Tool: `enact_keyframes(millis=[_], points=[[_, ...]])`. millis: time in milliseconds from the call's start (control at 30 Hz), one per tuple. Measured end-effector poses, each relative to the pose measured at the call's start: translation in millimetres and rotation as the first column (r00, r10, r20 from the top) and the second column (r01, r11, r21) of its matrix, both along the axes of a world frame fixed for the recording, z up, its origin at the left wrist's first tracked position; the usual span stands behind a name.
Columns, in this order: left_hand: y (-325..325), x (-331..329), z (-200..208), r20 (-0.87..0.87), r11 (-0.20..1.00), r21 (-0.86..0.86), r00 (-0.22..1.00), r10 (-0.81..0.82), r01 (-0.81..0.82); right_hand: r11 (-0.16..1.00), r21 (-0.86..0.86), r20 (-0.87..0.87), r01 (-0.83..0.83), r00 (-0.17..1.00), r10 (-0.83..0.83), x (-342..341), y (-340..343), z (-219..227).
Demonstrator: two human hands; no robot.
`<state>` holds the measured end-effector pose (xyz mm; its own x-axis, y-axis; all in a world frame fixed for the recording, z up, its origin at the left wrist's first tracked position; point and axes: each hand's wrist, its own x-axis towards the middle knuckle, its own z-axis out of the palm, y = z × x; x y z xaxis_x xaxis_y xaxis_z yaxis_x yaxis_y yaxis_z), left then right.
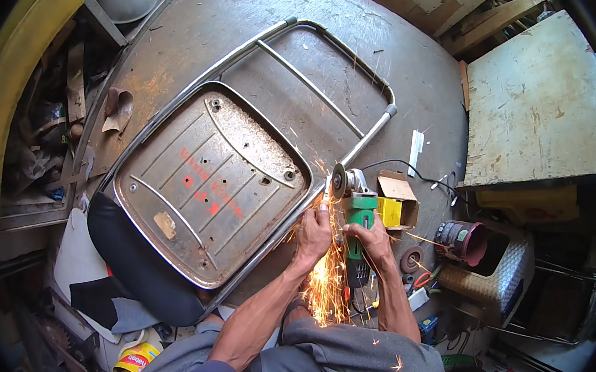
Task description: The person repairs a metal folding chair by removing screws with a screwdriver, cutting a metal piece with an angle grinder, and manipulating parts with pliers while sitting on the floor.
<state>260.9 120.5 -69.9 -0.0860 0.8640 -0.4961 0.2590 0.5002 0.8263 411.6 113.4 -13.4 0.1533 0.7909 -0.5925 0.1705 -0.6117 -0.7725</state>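
My right hand (pixel 371 241) is closed round the body of a green angle grinder (pixel 361 212). Beside the chair's tube, my left hand (pixel 313 236) pinches a narrow pale metal piece (pixel 327 187) against the grinder's disc (pixel 339 180). Orange sparks (pixel 328 287) stream from there toward my lap. Left of my hands a metal chair frame (pixel 228 61) lies on the floor, with a rusty seat pan (pixel 215 187) bearing red lettering and a black padded backrest (pixel 137 262). How the pale piece meets the tube cannot be made out.
A yellow-and-brown carton (pixel 398 201) and a black cord (pixel 418 171) lie right of the grinder. Near them are a loose grinding disc (pixel 411 259) and a rusty can (pixel 461 240). A worn pale board (pixel 537 102) stands at right, a yellow tub (pixel 134 363) at lower left.
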Motion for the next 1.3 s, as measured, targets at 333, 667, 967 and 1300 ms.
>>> enact_keyframes(millis=[333,667,967,1300], points=[[0.5,1.2,-4.5,-0.034,0.997,-0.046,0.997,-0.063,0.061,0.999,0.028,-0.008,-0.039,0.999,0.039,12.1,-3.2,-10.1],[2.8,-3.4,9.9,0.041,0.994,-0.108,0.999,-0.022,0.026,0.999,-0.019,0.015,-0.051,0.999,0.051,4.6,-9.9,0.3],[-0.8,-0.4,-3.6,0.019,0.998,-0.064,1.000,-0.009,0.011,0.999,-0.009,0.089,-0.039,0.995,0.040,-1.4,-9.3,6.5],[-1.7,0.3,-10.1,0.037,0.998,-0.062,0.999,-0.009,0.012,0.999,0.007,0.027,-0.040,0.999,0.039,-3.9,-6.3,3.4]])
